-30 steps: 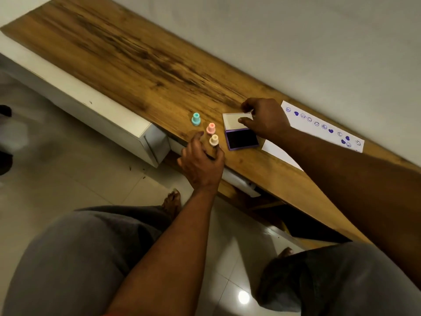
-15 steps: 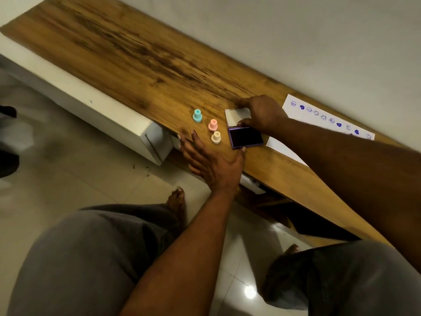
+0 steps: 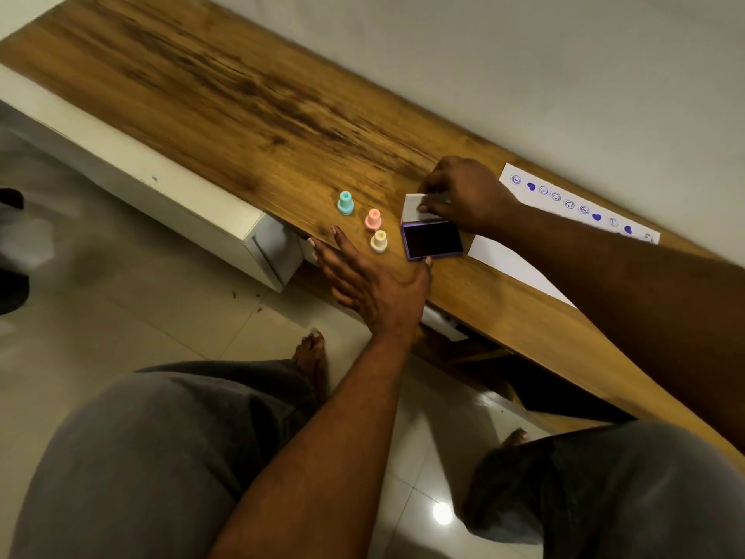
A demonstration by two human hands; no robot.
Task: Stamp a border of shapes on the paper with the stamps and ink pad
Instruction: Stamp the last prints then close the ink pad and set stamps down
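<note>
Three small stamps stand on the wooden bench (image 3: 225,98): a teal stamp (image 3: 345,202), a pink stamp (image 3: 373,219) and a cream stamp (image 3: 379,241). Right of them lies the purple ink pad (image 3: 433,240), open, its white lid (image 3: 415,207) raised. My right hand (image 3: 463,193) pinches the lid's edge. My left hand (image 3: 373,282) lies flat at the bench's front edge with fingers spread, its thumb tip touching the pad's near corner, holding nothing. The white paper (image 3: 564,203) lies further right, a row of purple stamped shapes along its far edge; my right forearm covers much of it.
A pale wall runs right behind the bench. A white cabinet (image 3: 161,195) sits lower at the left front. Below are a tiled floor, my grey-trousered knees and bare feet. The long left stretch of the bench top holds nothing.
My left hand let go of the cream stamp, slid back toward the front edge and spread flat. My right hand stayed on the ink pad's lid.
</note>
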